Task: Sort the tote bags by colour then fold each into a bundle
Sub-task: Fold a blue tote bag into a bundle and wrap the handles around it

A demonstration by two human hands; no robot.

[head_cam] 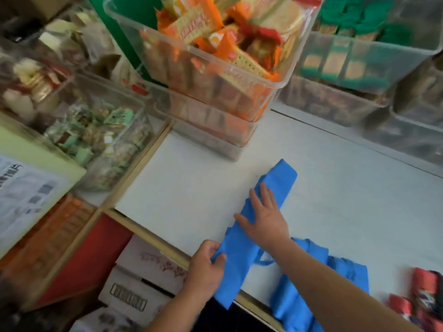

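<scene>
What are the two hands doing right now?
Left hand: pinches the near end of the folded blue tote bag.
Right hand: open, pressing flat on that bag.

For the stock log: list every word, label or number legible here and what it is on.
Nothing here can be read.
Sheet on the left: print too blurred.
Upper cardboard box: red marks, blurred.
Lower cardboard box: framed dark print, blurred.
Snack packets in the clear tub: lettering blurred.
Blue tote bag: no print shows.

White counter point(196, 188): blue bags point(242, 255), stacked tubs point(215, 130).
</scene>
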